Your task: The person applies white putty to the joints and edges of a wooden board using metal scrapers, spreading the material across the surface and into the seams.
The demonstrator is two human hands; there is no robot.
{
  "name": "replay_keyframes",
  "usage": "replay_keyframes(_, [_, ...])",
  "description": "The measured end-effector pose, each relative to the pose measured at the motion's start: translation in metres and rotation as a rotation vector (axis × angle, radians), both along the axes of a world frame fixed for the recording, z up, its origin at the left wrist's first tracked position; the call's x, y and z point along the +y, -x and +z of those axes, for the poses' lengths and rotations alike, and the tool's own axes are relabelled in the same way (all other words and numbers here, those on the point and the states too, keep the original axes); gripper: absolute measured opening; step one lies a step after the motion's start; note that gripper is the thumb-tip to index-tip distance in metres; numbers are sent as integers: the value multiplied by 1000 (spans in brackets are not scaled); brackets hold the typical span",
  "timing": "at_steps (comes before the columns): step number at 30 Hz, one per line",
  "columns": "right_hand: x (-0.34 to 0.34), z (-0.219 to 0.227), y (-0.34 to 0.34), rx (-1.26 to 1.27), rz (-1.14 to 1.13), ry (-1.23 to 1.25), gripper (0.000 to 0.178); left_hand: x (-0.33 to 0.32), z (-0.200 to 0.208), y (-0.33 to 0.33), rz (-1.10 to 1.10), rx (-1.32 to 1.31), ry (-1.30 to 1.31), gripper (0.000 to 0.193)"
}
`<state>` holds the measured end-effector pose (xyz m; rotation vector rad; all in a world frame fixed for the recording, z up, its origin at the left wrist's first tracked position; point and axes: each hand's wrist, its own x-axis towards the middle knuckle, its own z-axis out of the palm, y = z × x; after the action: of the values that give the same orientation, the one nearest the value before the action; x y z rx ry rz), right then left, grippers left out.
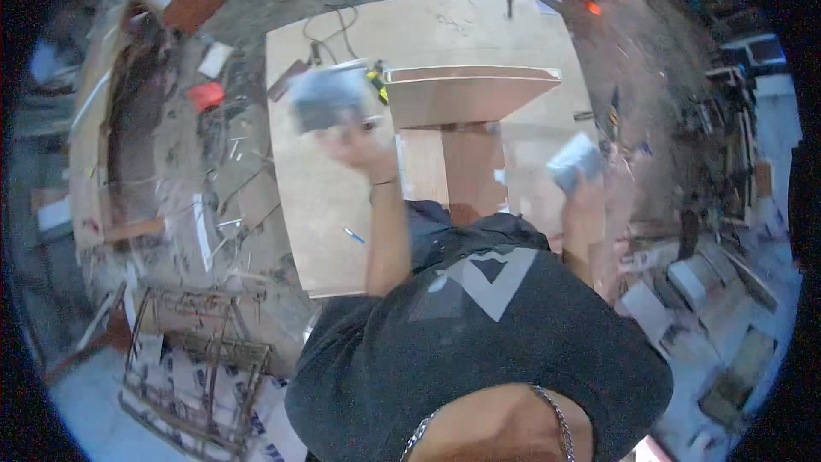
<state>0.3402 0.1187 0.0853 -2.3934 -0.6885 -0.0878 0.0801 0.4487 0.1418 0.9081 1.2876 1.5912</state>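
Observation:
My left hand (352, 147) is raised over the left part of a pale wooden board (321, 244), closed on a blurred grey box-shaped thing (327, 96). Its kind is smeared by motion. On the right, my right hand (583, 192) grips a small whitish-grey packet (573, 161) near the board's right edge. Between the hands, an upright wooden panel (470, 96) stands on the board, with a brown panel (475, 162) on its near side. A yellow and black tool (378, 87) lies beside the panel's left end, partly behind the grey thing.
A blue pen (353, 235) lies on the board near my left forearm. A dark cable (342, 26) loops over the far left. Around the board, the floor holds scraps, a red piece (206, 97) and a rusty metal frame (201, 368). Boxes (693, 281) stand at lower right.

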Motion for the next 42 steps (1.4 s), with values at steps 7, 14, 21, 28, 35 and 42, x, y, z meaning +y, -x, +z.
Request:
replay_keyframes(7, [183, 43, 115, 941, 21, -612, 26, 124, 46, 231, 690, 140, 3, 56])
replay_keyframes(14, [321, 6, 157, 719, 179, -585, 27, 130, 73, 285, 630, -125, 30, 61])
replay_keyframes(21, [405, -12, 189, 662, 275, -634, 28, 148, 53, 280, 505, 52, 128, 63])
replay_keyframes(28, [420, -31, 174, 545, 153, -540, 34, 248, 56, 263, 384, -185, 32, 33])
replay_keyframes(35, [425, -46, 196, 508, -14, -160, 29, 383, 15, 256, 201, 1291, -429, 27])
replay_keyframes(42, [456, -44, 200, 284, -163, -307, 30, 441, 52, 188, 103, 184, -31, 28])
